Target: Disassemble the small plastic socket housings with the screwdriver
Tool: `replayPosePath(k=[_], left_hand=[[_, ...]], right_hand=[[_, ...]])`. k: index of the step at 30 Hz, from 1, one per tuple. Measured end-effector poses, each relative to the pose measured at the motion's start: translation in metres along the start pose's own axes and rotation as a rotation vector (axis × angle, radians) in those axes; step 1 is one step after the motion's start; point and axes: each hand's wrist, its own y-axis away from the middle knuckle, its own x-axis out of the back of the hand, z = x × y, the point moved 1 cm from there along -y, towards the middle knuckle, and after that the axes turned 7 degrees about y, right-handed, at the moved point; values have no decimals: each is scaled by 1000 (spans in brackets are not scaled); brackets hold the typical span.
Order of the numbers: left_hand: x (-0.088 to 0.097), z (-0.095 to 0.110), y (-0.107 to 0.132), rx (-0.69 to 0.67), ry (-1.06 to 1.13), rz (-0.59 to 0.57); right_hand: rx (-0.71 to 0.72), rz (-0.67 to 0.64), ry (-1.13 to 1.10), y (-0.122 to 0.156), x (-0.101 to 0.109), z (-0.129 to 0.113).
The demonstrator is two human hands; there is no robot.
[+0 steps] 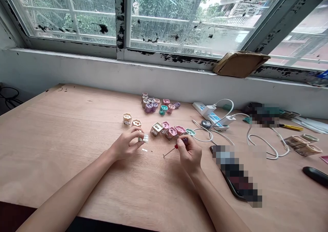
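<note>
My left hand [127, 144] pinches a small whitish block-like piece [145, 138] just above the table. In my right hand [190, 154] is a screwdriver [170, 152] with a red and dark handle, its thin shaft pointing down and left to the tabletop. A tiny dark speck, perhaps a screw [151, 151], and a small flat white strip [145, 150] lie between the hands. Behind them stand several small hexagonal cases: a cream case [156, 128], a pink case [171, 133] and a mint case [190, 132] among them. An orange-cream case [127, 118] is beyond my left hand.
More purple, pink and teal cases [163, 110] cluster near the wall. A power strip [211, 116] with white cables [278, 155] lies to the right. A phone [232, 184], partly blurred, is beside my right forearm. Farther right are a yellow cutter [292, 127] and beige cases [298, 141].
</note>
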Motion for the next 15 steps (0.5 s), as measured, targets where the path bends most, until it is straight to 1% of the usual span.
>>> replayPosePath(k=[15], left_hand=[[1, -1, 0, 0, -11, -8]], right_hand=[[-2, 5, 19, 0, 1, 0]])
